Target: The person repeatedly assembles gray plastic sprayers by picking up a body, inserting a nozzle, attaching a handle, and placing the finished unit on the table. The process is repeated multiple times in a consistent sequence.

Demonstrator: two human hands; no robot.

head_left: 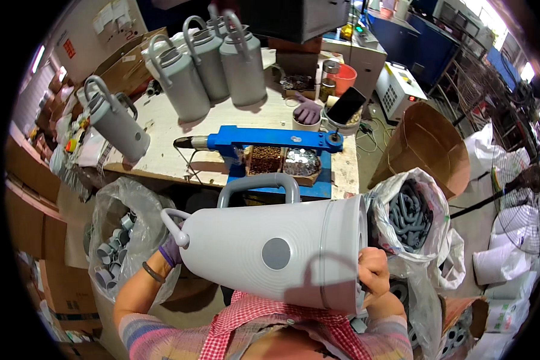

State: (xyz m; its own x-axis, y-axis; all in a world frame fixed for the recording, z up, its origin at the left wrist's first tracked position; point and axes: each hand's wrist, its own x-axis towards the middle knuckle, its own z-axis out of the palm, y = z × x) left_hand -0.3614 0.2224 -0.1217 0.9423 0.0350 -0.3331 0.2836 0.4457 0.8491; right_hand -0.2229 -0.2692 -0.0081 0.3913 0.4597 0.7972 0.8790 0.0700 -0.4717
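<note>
Across the lap, a grey ribbed plastic jug body lay sideways between both hands. The left hand, gloved, closed at its narrow spout end; the right hand gripped the wide base rim, below the blue press.

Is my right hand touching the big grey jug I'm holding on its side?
Touching. The head view shows the right hand gripping the wide base rim of the grey jug, fingers curled against its edge with no gap.
</note>
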